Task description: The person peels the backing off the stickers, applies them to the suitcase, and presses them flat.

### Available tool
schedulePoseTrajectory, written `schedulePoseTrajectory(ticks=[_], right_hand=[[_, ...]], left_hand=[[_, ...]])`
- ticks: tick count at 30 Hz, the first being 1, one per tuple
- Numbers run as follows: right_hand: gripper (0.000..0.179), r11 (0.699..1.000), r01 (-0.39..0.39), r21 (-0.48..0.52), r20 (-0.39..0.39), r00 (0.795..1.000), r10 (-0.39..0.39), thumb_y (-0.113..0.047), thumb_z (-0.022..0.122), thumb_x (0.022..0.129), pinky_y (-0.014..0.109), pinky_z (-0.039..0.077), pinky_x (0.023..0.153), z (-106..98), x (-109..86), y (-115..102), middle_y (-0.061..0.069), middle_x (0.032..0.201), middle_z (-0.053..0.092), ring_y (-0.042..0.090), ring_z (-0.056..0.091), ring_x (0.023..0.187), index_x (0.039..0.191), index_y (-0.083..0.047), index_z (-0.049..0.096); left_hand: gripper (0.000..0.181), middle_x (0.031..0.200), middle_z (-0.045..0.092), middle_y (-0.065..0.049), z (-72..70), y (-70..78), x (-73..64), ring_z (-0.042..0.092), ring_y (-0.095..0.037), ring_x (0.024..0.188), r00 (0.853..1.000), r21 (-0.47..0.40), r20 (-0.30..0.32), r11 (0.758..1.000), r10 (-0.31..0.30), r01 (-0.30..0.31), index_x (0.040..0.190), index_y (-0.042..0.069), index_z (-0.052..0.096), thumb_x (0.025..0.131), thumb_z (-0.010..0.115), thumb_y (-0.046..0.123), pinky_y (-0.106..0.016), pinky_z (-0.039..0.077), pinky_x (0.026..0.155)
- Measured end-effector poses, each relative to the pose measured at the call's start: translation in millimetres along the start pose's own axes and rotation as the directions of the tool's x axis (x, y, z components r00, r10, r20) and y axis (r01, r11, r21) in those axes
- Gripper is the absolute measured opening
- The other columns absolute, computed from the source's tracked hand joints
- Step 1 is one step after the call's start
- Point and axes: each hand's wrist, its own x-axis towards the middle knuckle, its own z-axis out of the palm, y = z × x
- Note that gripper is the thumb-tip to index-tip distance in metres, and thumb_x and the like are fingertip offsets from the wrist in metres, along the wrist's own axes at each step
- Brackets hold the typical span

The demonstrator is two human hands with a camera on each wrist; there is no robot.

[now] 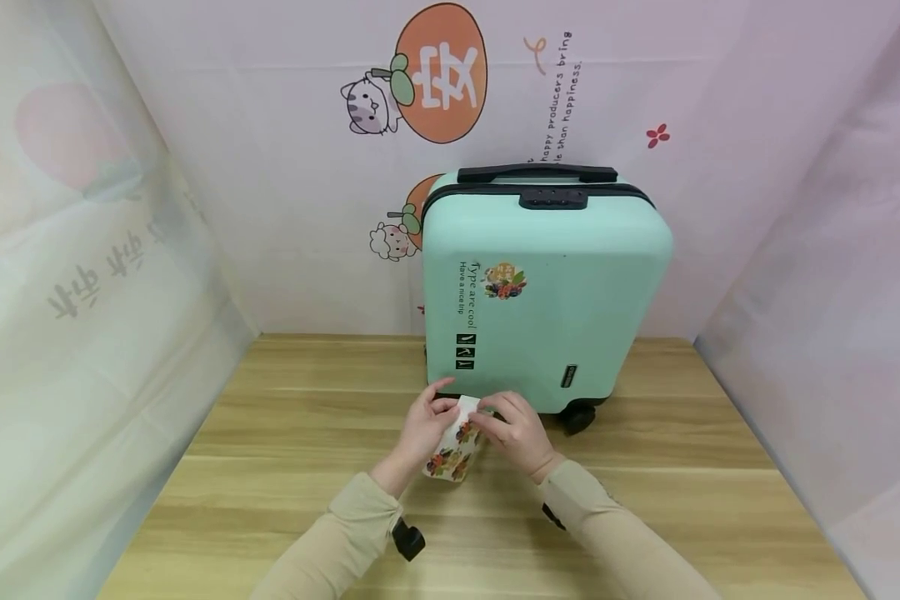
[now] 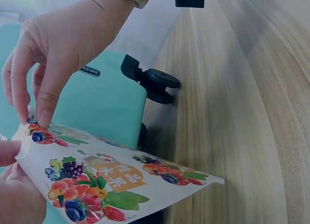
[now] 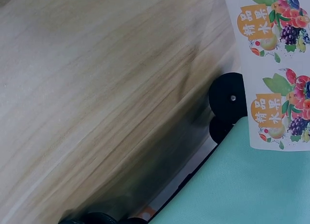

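A white sticker sheet (image 1: 450, 458) printed with fruit clusters and orange labels is held up in front of the suitcase. My left hand (image 1: 425, 425) grips its upper left edge, thumb on the printed face; part of this hand shows at the lower left of the left wrist view. My right hand (image 1: 520, 435) pinches the sheet's upper edge between thumb and fingertips, right at a fruit sticker (image 2: 41, 134). Whether that sticker is lifting off the sheet I cannot tell. The mint-green suitcase (image 1: 532, 333) stands upright behind, with a similar fruit sticker (image 1: 505, 282) on its front.
The suitcase has a black top handle (image 1: 537, 173), a combination lock (image 1: 553, 198) and a black wheel (image 1: 577, 417) at its lower right. It stands on a wood-grain table (image 1: 682, 483). Printed cloth (image 1: 292, 167) hangs behind and on both sides.
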Motion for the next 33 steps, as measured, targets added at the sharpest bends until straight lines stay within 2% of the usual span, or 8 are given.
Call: schedulePoseTrajectory(ticks=[4, 7, 11, 16, 23, 25, 27, 33], right_hand=[[0.024, 1.000, 0.002, -0.001, -0.002, 1.000, -0.002, -0.022, 0.055, 0.096, 0.030, 0.051, 0.072, 1, 0.2, 0, 0.005, 0.090, 0.062, 0.018, 0.059, 0.080, 0.084, -0.011, 0.072], [0.006, 1.000, -0.013, 0.022, 0.007, 1.000, 0.013, -0.016, 0.070, 0.084, 0.029, 0.051, 0.072, 2, -0.2, -1, 0.005, 0.089, 0.062, 0.018, 0.058, 0.080, 0.083, -0.011, 0.071], [0.014, 0.998, -0.046, 0.052, 0.015, 0.999, 0.045, -0.009, 0.079, 0.072, 0.028, 0.051, 0.071, 3, -0.8, -4, 0.005, 0.088, 0.064, 0.018, 0.059, 0.080, 0.081, -0.009, 0.070], [0.018, 0.993, -0.111, 0.041, 0.027, 0.994, 0.110, -0.009, 0.082, 0.068, 0.028, 0.053, 0.072, 4, 1.1, -10, 0.004, 0.085, 0.065, 0.018, 0.061, 0.079, 0.081, -0.008, 0.070], [0.023, 0.969, -0.248, -0.010, 0.066, 0.966, 0.249, -0.014, 0.084, 0.065, 0.031, 0.050, 0.069, 3, 7.6, -22, 0.003, 0.087, 0.066, 0.017, 0.060, 0.078, 0.082, -0.012, 0.068], [0.021, 0.957, -0.288, -0.025, 0.076, 0.954, 0.289, -0.015, 0.083, 0.067, 0.031, 0.047, 0.067, 3, 9.3, -25, 0.002, 0.086, 0.066, 0.016, 0.059, 0.077, 0.081, -0.013, 0.067], [0.021, 0.949, -0.312, -0.045, 0.062, 0.947, 0.315, -0.015, 0.084, 0.067, 0.032, 0.044, 0.064, 3, 11.4, -27, 0.001, 0.084, 0.065, 0.017, 0.059, 0.076, 0.079, -0.014, 0.066], [0.024, 0.938, -0.335, -0.095, -0.011, 0.942, 0.335, -0.012, 0.087, 0.063, 0.031, 0.043, 0.059, 7, 15.8, -30, 0.000, 0.077, 0.064, 0.016, 0.058, 0.069, 0.072, -0.014, 0.066]], left_hand=[[0.049, 0.110, 0.065, -0.022, 0.9, 0.3, -0.9, 0.063, -0.014, 0.093, 1.000, -0.019, 0.001, 1.000, -0.003, 0.003, 0.141, 0.002, 0.037, 0.094, 0.051, -0.002, -0.024, 0.050, 0.085], [0.049, 0.107, 0.066, -0.020, 1.7, 0.5, -1.4, 0.062, -0.010, 0.087, 1.000, -0.048, -0.007, 0.999, -0.012, 0.012, 0.141, 0.002, 0.037, 0.094, 0.050, -0.003, -0.021, 0.050, 0.078], [0.049, 0.103, 0.066, -0.018, 2.5, -0.4, -0.7, 0.060, -0.005, 0.080, 1.000, -0.059, -0.031, 0.998, 0.001, -0.003, 0.140, 0.000, 0.037, 0.093, 0.051, -0.003, -0.018, 0.049, 0.072], [0.048, 0.104, 0.064, -0.023, 3.0, 0.1, -1.4, 0.063, -0.009, 0.084, 0.997, -0.017, -0.051, 0.998, 0.052, -0.053, 0.140, -0.001, 0.038, 0.094, 0.051, -0.003, -0.019, 0.049, 0.071], [0.046, 0.107, 0.062, -0.026, 4.2, 1.6, -4.1, 0.064, -0.032, 0.102, 0.991, 0.017, -0.064, 0.993, 0.116, -0.115, 0.139, -0.002, 0.038, 0.095, 0.050, -0.002, -0.019, 0.052, 0.076], [0.045, 0.107, 0.062, -0.026, 5.3, 2.8, -5.1, 0.065, -0.029, 0.100, 0.990, 0.023, -0.073, 0.992, 0.124, -0.123, 0.139, -0.002, 0.039, 0.095, 0.050, -0.002, -0.018, 0.051, 0.075], [0.044, 0.107, 0.062, -0.027, 6.6, 3.1, -5.4, 0.066, -0.021, 0.087, 0.989, 0.018, -0.083, 0.992, 0.126, -0.125, 0.138, -0.002, 0.040, 0.095, 0.050, -0.002, -0.015, 0.049, 0.066], [0.042, 0.108, 0.061, -0.029, 9.2, 2.0, -3.3, 0.065, -0.020, 0.088, 0.983, -0.025, -0.118, 0.989, 0.144, -0.148, 0.135, -0.004, 0.042, 0.094, 0.051, -0.004, -0.014, 0.049, 0.064]])
